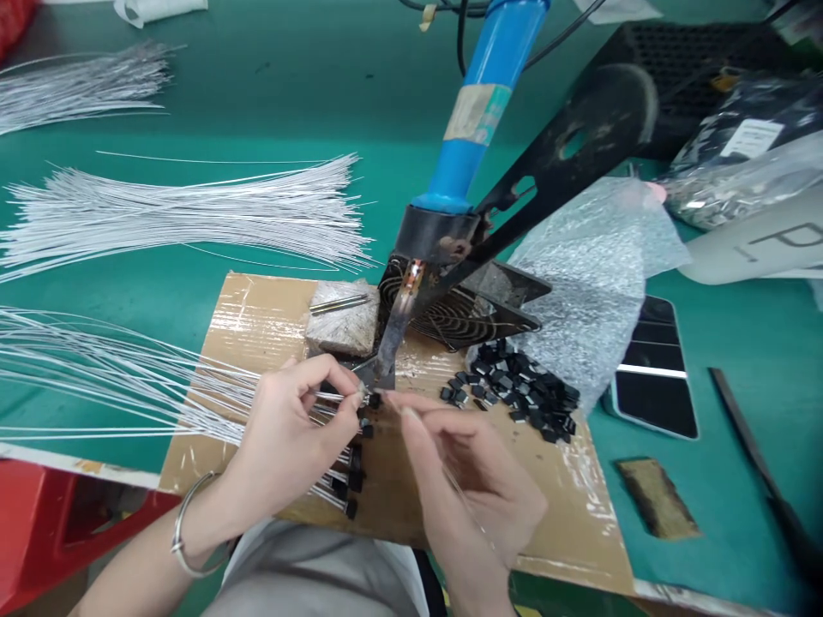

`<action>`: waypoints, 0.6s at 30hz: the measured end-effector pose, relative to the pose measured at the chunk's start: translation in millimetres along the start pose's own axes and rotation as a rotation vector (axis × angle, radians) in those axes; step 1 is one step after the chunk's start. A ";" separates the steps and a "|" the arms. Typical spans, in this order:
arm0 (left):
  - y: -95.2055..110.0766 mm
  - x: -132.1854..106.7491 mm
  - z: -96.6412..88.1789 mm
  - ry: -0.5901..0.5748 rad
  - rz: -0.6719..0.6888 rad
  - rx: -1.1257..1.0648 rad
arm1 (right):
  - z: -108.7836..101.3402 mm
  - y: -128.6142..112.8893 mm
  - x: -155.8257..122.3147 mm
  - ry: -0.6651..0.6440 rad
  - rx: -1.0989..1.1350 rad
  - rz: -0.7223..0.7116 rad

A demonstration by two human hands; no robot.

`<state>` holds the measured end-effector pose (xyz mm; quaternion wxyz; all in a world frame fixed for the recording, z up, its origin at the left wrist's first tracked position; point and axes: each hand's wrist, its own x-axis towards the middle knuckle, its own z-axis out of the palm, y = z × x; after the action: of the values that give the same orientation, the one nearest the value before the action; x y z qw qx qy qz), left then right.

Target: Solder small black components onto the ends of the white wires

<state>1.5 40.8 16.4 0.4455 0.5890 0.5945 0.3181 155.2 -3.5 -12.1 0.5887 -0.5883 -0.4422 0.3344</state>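
My left hand (302,428) is closed in a pinch on a white wire near its end, where a small black connector (375,400) shows just past the fingertips. My right hand (476,488) is also pinched, with a thin solder wire (472,506) running across its palm; its fingertips are beside that connector. Just above both hands is the tip of a soldering iron (393,334), whose blue handle (459,146) slopes up in a black metal holder (553,163). Beneath my left hand lie several white wires with black connectors (351,476) on their ends.
Loose black connectors (527,390) are heaped on the cardboard (579,497), right of a black fan (456,317). A pale block (344,321) bears metal rods. Bundled white wires (193,214) lie at left. Bubble wrap (585,266), a phone (656,368) and a brown pad (657,499) lie right.
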 end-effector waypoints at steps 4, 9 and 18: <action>-6.4 -5.7 -6.5 0.004 0.019 0.059 | -29.0 9.1 17.4 0.230 0.207 0.187; -15.0 -10.1 -13.6 0.003 0.038 0.147 | -66.5 36.0 34.9 0.474 0.223 0.253; -24.3 -15.4 -41.9 0.035 0.348 0.350 | -83.9 63.3 31.0 0.400 -0.070 0.191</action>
<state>-48.0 29.3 13.6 0.2648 0.7451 0.5378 0.2923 251.8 -3.1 -63.8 0.6093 -0.7023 -0.2703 0.2497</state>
